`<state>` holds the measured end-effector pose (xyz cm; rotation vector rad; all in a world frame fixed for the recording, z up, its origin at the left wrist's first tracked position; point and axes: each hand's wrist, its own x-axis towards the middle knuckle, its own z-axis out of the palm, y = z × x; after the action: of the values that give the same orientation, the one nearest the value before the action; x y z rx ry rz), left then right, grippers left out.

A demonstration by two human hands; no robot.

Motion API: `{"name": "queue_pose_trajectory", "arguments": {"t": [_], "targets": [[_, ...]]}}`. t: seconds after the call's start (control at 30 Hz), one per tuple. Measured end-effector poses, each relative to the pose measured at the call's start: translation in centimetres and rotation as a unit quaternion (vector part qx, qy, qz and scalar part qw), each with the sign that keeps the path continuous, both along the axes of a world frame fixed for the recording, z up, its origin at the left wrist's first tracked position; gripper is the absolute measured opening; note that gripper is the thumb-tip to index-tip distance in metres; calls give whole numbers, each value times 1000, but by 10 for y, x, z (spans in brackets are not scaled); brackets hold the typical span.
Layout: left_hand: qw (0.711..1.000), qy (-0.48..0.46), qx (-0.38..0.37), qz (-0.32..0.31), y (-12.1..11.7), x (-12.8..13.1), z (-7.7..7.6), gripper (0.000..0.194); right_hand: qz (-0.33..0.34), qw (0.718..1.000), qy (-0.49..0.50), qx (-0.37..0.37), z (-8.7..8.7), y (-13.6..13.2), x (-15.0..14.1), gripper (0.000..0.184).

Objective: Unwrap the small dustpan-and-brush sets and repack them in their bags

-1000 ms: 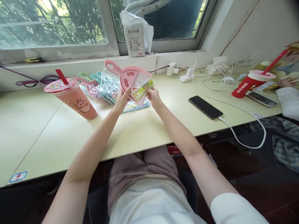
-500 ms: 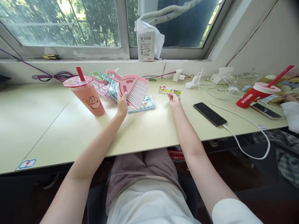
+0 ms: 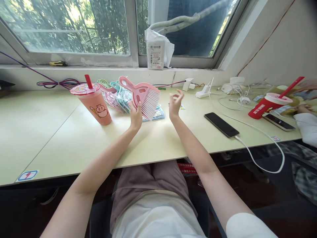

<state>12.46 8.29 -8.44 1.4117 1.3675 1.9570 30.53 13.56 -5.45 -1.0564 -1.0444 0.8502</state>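
A pink dustpan and brush set with white bristles is held up over the table by my left hand, whose fingers grip its lower left edge. To the right, my right hand is raised above the table with fingers apart and loosely bent, and I see nothing in it. Just behind that hand, a corner of a printed card shows on the table; the hand hides most of it. More sets in clear wrapping, pink and teal, lie behind my left hand. A flat blue-and-white packet lies partly under the bristles.
Left of my left hand stands a tall orange drink cup with a red straw. A phone on a white cable lies to the right, near a red cup. Another person's sleeve shows at far right. Chargers line the back.
My right hand has let go of the printed card, which now lies on the table, and has lifted and moved left toward the brush set. My left hand keeps its hold.
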Motion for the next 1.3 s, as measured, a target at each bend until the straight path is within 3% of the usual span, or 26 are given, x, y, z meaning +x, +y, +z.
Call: {"name": "queue_pose_trajectory", "arguments": {"t": [0.1,0.2,0.37,0.6,0.77,0.83,0.9,0.93,1.03,1.13,1.17,1.2,1.23,1.3], "targets": [[999,45,0,-13,-13,14,4,58,79,965,-185,170,4,-19,-23,33],[994,94,-9,-48,-24,24,3,64,86,936,-267,211,1,-25,-36,31],[984,158,-21,-81,-28,25,0,70,72,952,-234,186,2,-18,-29,19],[974,191,4,-119,-26,19,14,67,169,963,-101,186,19,-18,-5,14],[973,190,-5,-131,-26,23,14,69,208,959,-79,175,19,-19,-2,20],[983,147,-7,-114,-19,16,13,69,225,958,-72,164,22,-20,1,24],[997,59,3,-53,-8,-2,17,69,228,961,-35,155,30,-20,12,27],[1000,9,18,-15,-2,-14,20,69,220,964,-10,152,35,-20,20,28],[997,-55,53,23,12,-49,34,61,174,974,17,145,57,-14,56,32],[999,-39,-13,19,14,-60,44,53,166,970,-149,92,75,-1,89,30],[999,-20,-48,6,12,-57,45,52,146,955,-255,44,78,5,96,30],[997,4,-82,-11,11,-53,44,51,112,922,-371,-14,78,12,99,31],[993,30,-112,-24,9,-48,43,49,69,868,-486,-73,76,18,99,31],[981,99,-161,-33,5,-40,39,42,-13,730,-663,-167,64,30,93,29]]}}
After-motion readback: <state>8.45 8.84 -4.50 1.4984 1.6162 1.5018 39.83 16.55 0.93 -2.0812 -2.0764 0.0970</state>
